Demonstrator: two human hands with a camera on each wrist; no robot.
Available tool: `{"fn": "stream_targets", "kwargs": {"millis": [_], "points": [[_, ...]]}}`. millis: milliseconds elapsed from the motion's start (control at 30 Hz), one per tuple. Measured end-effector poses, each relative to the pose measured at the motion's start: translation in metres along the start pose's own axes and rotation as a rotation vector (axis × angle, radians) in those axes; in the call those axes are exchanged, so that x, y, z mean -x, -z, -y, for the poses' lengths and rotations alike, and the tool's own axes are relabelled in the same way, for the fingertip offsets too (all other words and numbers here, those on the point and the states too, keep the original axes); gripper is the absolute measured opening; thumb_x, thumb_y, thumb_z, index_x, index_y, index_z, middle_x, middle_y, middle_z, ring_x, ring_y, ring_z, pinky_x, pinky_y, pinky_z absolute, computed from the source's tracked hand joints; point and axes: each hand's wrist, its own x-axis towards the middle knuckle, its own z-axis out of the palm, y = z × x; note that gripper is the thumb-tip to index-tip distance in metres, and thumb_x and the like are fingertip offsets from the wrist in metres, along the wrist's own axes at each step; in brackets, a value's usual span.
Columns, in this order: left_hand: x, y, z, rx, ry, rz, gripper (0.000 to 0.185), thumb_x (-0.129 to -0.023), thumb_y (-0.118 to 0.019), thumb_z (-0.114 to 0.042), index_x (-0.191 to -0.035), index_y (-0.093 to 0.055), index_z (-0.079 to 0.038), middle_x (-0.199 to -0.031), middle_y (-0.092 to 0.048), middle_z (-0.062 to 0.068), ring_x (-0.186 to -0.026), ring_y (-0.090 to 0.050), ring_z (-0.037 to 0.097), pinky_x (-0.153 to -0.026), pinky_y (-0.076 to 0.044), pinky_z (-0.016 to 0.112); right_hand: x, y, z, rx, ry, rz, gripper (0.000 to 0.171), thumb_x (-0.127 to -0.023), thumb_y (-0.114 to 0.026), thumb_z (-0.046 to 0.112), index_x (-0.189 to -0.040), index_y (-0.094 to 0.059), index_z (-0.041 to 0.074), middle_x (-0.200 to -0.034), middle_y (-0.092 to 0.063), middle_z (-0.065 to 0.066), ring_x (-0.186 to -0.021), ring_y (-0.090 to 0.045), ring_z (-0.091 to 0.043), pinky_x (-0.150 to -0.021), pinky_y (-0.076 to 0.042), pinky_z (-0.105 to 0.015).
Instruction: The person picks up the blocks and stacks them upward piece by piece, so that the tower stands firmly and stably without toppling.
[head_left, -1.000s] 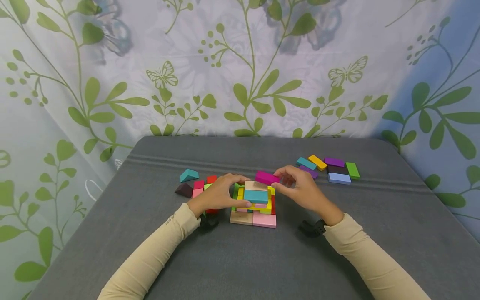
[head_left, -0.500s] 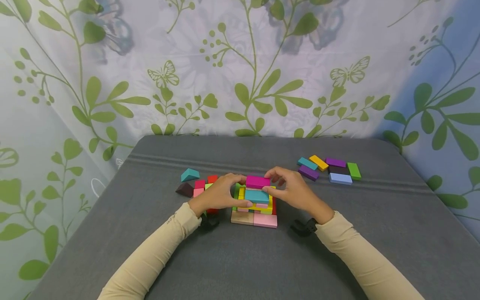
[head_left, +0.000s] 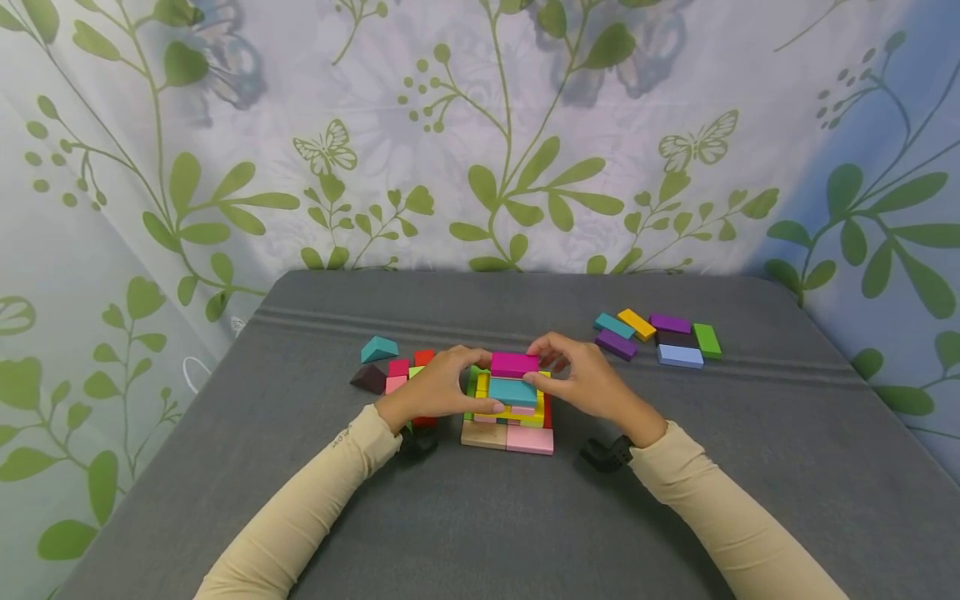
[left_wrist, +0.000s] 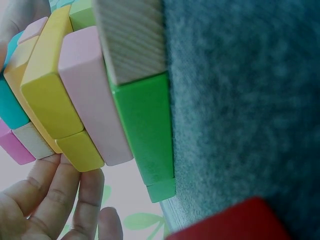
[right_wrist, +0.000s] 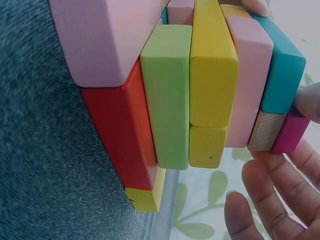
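Observation:
A layered stack of coloured wooden blocks stands at the table's middle, with a plain wooden block [head_left: 484, 435] and a pink block [head_left: 530, 440] along its near base. Up top, a magenta block [head_left: 514, 365] lies over a plain wood block [right_wrist: 267, 131], just behind a teal block [head_left: 513, 392]. My right hand [head_left: 585, 379] pinches the magenta block's right end, thumb in front and fingers behind. From the left, my left hand [head_left: 438, 387] holds the stack's upper layers, its thumb on the near side. In the left wrist view its fingertips [left_wrist: 91, 180] touch the far side.
Left of the stack are a teal triangular block [head_left: 379, 349], a dark brown one [head_left: 370, 380] and several red and pink blocks. Back right lie several flat blocks, among them purple [head_left: 617, 345], light blue [head_left: 681, 357] and green [head_left: 707, 340]. A leaf-patterned curtain [head_left: 480, 125] hangs behind the grey table [head_left: 480, 533].
My right hand has moved left, carrying the magenta block from the stack's upper right corner to over the plain wood block, which it now covers. My left hand has stayed put.

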Motion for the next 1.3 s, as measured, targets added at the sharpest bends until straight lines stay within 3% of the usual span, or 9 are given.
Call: {"fn": "stream_targets", "kwargs": {"millis": [367, 533, 700, 800, 900, 1033, 1200, 1300], "points": [[0.000, 0.001, -0.002, 0.001, -0.003, 0.001, 0.074, -0.092, -0.083, -0.039, -0.149, -0.059, 0.002, -0.143, -0.064, 0.017, -0.134, -0.056, 0.035, -0.115, -0.046, 0.059, -0.001, 0.011, 0.002, -0.017, -0.026, 0.025, 0.027, -0.098, -0.081, 0.008, -0.120, -0.070, 0.000, -0.114, -0.075, -0.011, -0.097, -0.071, -0.025, -0.088, -0.061, -0.047], [0.000, 0.002, -0.002, -0.006, -0.001, 0.006, 0.076, -0.092, -0.083, -0.039, -0.150, -0.058, 0.002, -0.144, -0.063, 0.017, -0.135, -0.056, 0.036, -0.115, -0.045, 0.059, 0.001, 0.033, -0.008, -0.009, -0.101, -0.004, 0.022, -0.103, -0.075, 0.009, -0.123, -0.070, 0.000, -0.113, -0.075, -0.010, -0.100, -0.069, -0.024, -0.091, -0.058, -0.043], [0.001, 0.002, -0.002, -0.010, -0.009, 0.008, 0.077, -0.092, -0.084, -0.039, -0.151, -0.057, 0.003, -0.144, -0.063, 0.017, -0.135, -0.056, 0.036, -0.115, -0.046, 0.057, 0.008, 0.061, -0.035, 0.053, -0.214, -0.089, 0.023, -0.104, -0.075, 0.012, -0.121, -0.073, -0.002, -0.116, -0.075, -0.017, -0.105, -0.071, -0.034, -0.086, -0.056, -0.034], [0.001, 0.002, -0.002, -0.003, -0.007, 0.014, 0.077, -0.092, -0.084, -0.038, -0.151, -0.056, 0.003, -0.144, -0.064, 0.017, -0.135, -0.056, 0.035, -0.115, -0.046, 0.056, 0.015, 0.075, -0.053, 0.071, -0.313, -0.102, 0.029, -0.105, -0.074, 0.013, -0.126, -0.071, -0.005, -0.130, -0.071, -0.026, -0.113, -0.070, -0.043, -0.086, -0.059, -0.039], [0.002, 0.001, -0.001, -0.007, -0.005, 0.012, 0.078, -0.092, -0.084, -0.039, -0.151, -0.056, 0.004, -0.144, -0.064, 0.017, -0.135, -0.057, 0.035, -0.114, -0.047, 0.056, 0.022, 0.085, -0.069, 0.103, -0.405, -0.093, 0.034, -0.106, -0.072, 0.013, -0.131, -0.067, -0.009, -0.138, -0.065, -0.033, -0.119, -0.068, -0.051, -0.090, -0.060, -0.052], [0.002, 0.002, -0.001, -0.012, -0.006, 0.011, 0.078, -0.092, -0.084, -0.040, -0.151, -0.057, 0.004, -0.144, -0.064, 0.017, -0.134, -0.057, 0.035, -0.114, -0.048, 0.056, 0.027, 0.088, -0.081, 0.223, -0.473, -0.062, 0.037, -0.103, -0.074, 0.012, -0.131, -0.066, -0.013, -0.130, -0.067, -0.035, -0.117, -0.068, -0.052, -0.095, -0.056, -0.062], [0.002, 0.002, -0.002, -0.009, -0.005, 0.010, 0.078, -0.092, -0.084, -0.040, -0.151, -0.057, 0.004, -0.144, -0.064, 0.018, -0.135, -0.057, 0.036, -0.114, -0.048, 0.057, 0.026, 0.082, -0.082, 0.355, -0.489, -0.021, 0.042, -0.097, -0.079, 0.012, -0.125, -0.067, -0.018, -0.117, -0.072, -0.034, -0.109, -0.069, -0.049, -0.094, -0.055, -0.062], [0.003, 0.001, -0.001, -0.010, -0.001, 0.011, 0.078, -0.092, -0.084, -0.039, -0.151, -0.056, 0.005, -0.144, -0.064, 0.018, -0.135, -0.057, 0.036, -0.114, -0.047, 0.058, 0.025, 0.078, -0.079, 0.370, -0.497, -0.007, 0.041, -0.095, -0.080, 0.010, -0.122, -0.068, -0.019, -0.114, -0.072, -0.034, -0.108, -0.068, -0.049, -0.094, -0.054, -0.061]]}}
